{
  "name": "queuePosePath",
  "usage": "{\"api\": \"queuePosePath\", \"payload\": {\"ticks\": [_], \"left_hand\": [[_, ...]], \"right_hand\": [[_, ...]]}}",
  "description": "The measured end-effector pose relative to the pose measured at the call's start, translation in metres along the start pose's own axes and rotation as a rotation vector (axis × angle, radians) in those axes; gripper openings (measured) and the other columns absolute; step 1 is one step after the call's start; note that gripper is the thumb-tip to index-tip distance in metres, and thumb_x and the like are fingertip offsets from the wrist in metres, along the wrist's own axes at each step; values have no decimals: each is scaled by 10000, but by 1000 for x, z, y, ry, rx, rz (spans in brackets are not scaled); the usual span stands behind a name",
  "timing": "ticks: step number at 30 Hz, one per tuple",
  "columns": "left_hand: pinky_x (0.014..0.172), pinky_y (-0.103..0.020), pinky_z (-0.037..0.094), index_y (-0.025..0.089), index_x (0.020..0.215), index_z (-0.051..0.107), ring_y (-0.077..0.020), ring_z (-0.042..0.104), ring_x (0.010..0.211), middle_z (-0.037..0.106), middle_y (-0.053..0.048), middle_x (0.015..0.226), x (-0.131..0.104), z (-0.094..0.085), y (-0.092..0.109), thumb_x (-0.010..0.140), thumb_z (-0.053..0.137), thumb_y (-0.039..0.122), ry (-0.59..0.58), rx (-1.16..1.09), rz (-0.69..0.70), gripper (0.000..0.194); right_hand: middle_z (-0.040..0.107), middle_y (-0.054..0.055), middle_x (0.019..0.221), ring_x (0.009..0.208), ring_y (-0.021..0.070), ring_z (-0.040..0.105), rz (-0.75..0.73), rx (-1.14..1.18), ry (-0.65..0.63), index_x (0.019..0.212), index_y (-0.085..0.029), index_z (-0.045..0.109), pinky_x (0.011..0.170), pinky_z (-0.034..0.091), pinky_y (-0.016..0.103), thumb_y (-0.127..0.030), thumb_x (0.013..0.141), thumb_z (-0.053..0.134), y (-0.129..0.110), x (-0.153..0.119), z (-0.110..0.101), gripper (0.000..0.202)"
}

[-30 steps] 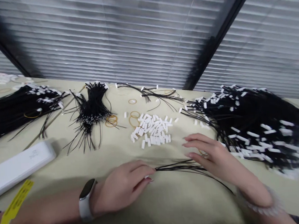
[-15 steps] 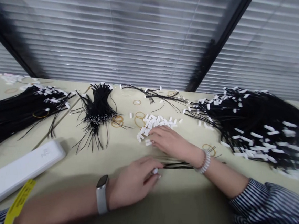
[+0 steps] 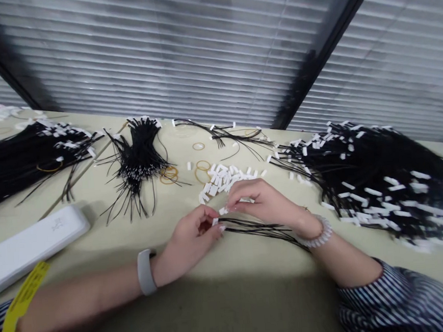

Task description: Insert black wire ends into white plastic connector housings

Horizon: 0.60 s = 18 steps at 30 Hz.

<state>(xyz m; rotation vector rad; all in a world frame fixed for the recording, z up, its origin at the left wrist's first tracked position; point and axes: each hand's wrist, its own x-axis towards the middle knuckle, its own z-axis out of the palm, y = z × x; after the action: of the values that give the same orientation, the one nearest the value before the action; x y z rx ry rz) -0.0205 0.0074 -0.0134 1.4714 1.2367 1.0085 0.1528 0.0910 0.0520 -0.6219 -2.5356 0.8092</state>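
Observation:
My left hand [image 3: 189,245] pinches the ends of a few thin black wires [image 3: 259,226], and white tips show at its fingers. The wires trail to the right, passing under my right wrist. Between thumb and fingers, my right hand [image 3: 266,203] grips a small white sleeve-like piece [image 3: 223,210], close to the wire ends at my left fingertips. Whether the piece touches a wire I cannot tell. Just beyond my right hand lies a pile of similar white pieces [image 3: 222,177].
A large heap of white-tipped black wires [image 3: 375,169] fills the right. More bundles lie left [image 3: 10,159] and centre-left [image 3: 138,152]. Rubber bands [image 3: 168,175] are scattered mid-table. A white oblong device [image 3: 36,247] sits near my left arm. Window blinds [image 3: 166,52] rise behind the table.
My right hand has drawn back from the white pile with a white piece, toward my left fingertips. My left hand has risen slightly with the wires. The view has shifted slightly.

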Motion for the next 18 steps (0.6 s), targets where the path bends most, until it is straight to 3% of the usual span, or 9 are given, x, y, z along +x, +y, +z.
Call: {"api": "queuePosePath", "payload": {"ticks": [8,18], "left_hand": [[565,-239,424,169,776,499,-117,505,612,541,17,671,0,-2,-1,795,538,294,-8,50,56,132],[524,-236,403,164,733,551,-130,521,584,605,0,654,-4,-1,8,763,548,271,47,178,199,112]], "right_hand": [[624,0,803,752,69,560,-61,-28,-92,852,-182,656,713,434,200,-160,845,512,-17,3,1,146],[625,19,771,708,89,538,-99,-266,-165,761,-166,667,687,410,226,-132,847,453,-50,0,1,234]]}}
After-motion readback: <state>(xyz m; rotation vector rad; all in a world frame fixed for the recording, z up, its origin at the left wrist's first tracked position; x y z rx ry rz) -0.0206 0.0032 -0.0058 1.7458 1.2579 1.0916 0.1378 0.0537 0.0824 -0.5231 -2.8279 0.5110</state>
